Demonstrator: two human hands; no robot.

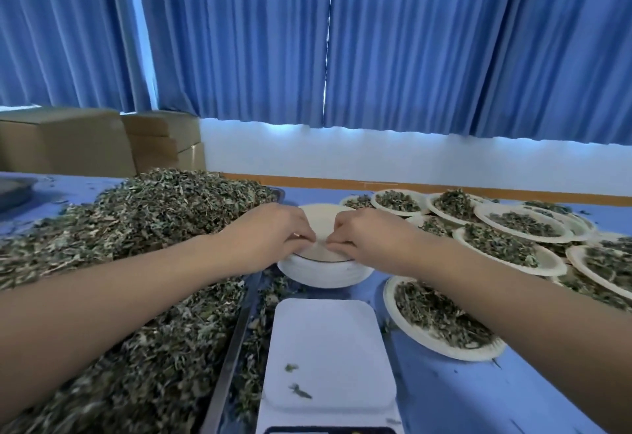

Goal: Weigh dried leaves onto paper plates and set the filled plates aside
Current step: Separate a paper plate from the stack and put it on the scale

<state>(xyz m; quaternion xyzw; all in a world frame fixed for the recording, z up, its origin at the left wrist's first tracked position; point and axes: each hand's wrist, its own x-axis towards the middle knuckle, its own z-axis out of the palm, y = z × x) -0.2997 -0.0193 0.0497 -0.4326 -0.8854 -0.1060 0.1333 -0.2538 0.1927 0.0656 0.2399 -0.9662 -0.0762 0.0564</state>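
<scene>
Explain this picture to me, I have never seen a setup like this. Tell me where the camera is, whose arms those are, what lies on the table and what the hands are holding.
There is no machine here. A person wears one camera on the head, and it looks down at their own bare arms. The left hand and right hand both pinch the top plate of a stack of empty paper plates. Nearer the camera stands a white scale, bare but for a few leaf bits. To the left, a big heap of dried leaves lies in a metal tray. To the right, filled plates overlap on the blue table. Behind are blue curtains and cardboard boxes.
</scene>
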